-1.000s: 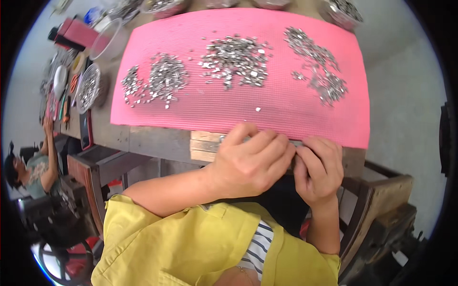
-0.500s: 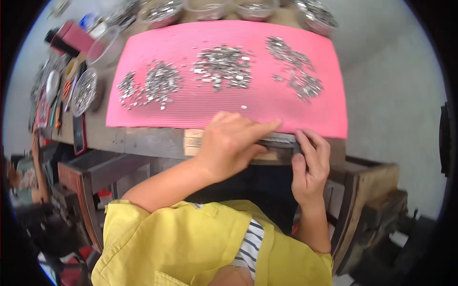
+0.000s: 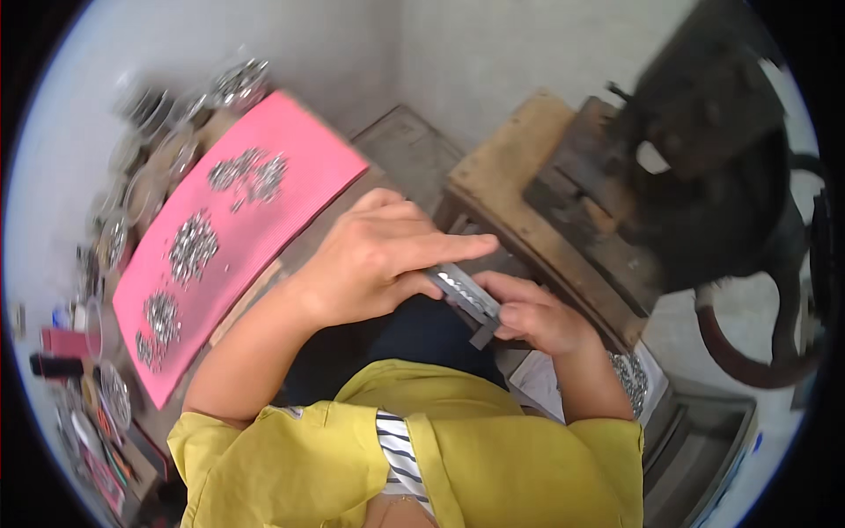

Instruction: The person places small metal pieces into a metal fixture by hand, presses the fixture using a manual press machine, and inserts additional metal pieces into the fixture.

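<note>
A narrow grey metal bar [image 3: 466, 295], with a row of small shiny pieces along its top, is held between my hands in front of my body. My left hand [image 3: 374, 260] grips its far left end, with the thumb beneath and the index finger stretched out above it. At the near right end, my right hand [image 3: 541, 317] pinches the bar between thumb and fingers. A dark end piece [image 3: 481, 338] sticks out there, beside my right fingers. My fingers partly hide both ends.
To the left, a pink ribbed mat [image 3: 264, 207] bears piles of small metal pieces [image 3: 194, 246]. Several clear tubs stand behind it. At right, a dark machine [image 3: 713, 194] with a curved handle sits on a wooden stand [image 3: 502, 158]. Below it lies a grey tray [image 3: 704, 449].
My view has turned right, from the bench to the machine. Both hands have carried the bar away from the mat's front edge, and it now slants.
</note>
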The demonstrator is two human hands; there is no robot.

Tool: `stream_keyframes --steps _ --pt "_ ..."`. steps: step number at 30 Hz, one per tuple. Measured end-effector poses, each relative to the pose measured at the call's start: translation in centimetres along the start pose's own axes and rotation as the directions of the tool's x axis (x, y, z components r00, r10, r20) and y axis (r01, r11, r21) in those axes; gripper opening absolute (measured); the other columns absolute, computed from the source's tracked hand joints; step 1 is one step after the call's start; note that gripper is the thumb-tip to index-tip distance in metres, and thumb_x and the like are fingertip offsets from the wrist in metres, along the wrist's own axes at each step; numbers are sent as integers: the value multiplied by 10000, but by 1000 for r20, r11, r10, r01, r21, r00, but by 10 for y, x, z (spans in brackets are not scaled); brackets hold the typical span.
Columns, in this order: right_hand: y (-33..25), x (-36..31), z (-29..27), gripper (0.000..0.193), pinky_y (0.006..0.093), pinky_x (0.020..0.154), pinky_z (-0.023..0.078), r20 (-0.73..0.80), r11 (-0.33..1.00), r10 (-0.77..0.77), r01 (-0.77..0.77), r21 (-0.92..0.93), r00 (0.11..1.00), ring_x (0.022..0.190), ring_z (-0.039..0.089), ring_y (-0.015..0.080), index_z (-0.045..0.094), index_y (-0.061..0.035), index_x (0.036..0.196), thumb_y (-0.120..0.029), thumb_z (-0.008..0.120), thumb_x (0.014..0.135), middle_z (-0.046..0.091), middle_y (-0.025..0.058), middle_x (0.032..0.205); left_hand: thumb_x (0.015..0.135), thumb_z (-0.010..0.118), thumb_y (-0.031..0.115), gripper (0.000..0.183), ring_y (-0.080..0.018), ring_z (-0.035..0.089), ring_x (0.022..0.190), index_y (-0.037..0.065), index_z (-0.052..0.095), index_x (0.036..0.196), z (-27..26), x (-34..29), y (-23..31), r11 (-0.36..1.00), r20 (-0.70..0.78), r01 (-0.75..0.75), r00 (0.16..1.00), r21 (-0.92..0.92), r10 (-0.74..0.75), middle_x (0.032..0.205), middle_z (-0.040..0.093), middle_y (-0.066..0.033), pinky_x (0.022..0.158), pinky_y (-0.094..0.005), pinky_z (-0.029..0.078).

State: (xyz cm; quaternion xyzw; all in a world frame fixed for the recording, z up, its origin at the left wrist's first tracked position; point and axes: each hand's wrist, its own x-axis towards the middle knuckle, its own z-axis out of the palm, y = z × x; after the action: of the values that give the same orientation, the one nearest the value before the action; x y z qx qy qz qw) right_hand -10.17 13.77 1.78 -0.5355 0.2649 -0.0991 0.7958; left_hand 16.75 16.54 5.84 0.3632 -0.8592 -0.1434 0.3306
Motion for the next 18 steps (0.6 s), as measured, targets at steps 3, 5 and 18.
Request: stream_keyframes --steps 3,5,18 --pt "17 -46 -3 799 160 597 331 -318 989 -123 143 40 940 760 489 -4 522 35 1425 -525 594 859 639 -21 1143 738 855 183 618 -298 649 1142 142 715 1339 33 52 -2 985 -19 -139 990 -102 138 1087 754 -51 1048 -471 464" --pt "16 -57 -2 744 167 573 309 -429 972 -203 233 17 880 728 457 7 527 43 1420 -464 584 878 642 -19 1154 734 855 169 645 -308 603 1229 171 697 1360 58 74 -1 986 -106 -160 981 44 163 1243 702 -80 1080 -490 453" --pt "23 -14 -43 307 227 564 348 -761 852 -232 504 141 605 642 423 68 560 -33 1278 -229 476 1057 514 -7 812 778 755 108 635 -350 593 1300 88 561 1383 129 97 -30 829 -38 124 984 -545 -173 1352 636 -141 1219 -565 312"
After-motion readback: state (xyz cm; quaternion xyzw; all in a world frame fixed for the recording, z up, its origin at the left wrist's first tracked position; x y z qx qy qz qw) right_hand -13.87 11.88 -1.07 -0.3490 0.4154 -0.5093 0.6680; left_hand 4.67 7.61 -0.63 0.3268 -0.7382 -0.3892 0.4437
